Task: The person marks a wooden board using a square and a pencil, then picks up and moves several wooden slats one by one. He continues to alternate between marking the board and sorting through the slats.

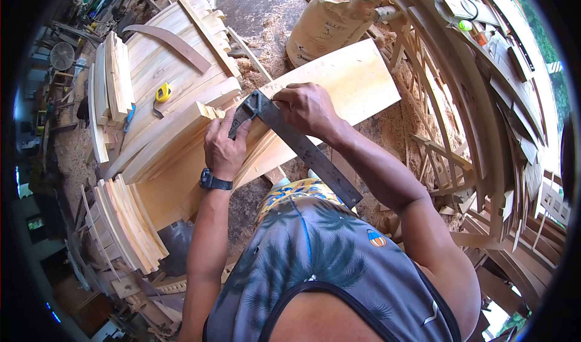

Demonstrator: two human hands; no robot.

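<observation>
Sawdust floor [266,15], cluttered wood workshop, curved frames stacked around you. Your steel square [302,145] lies on a pale plank [357,78], long axis diagonal, blade running from your fingers down toward your torso, its dark stock up by the plank's edge. Your right hand [308,109] presses flat on the blade, fingers together. Your left hand [225,148] has its fingers clamped on the stock. Yellow tape measure [162,92] sits well left of your left-hand fingers.

Got my left hand [224,148] and right hand [307,109] pressing the steel square [302,148] flat across this wood plank [339,88], tape measure [162,92] nearby.
</observation>
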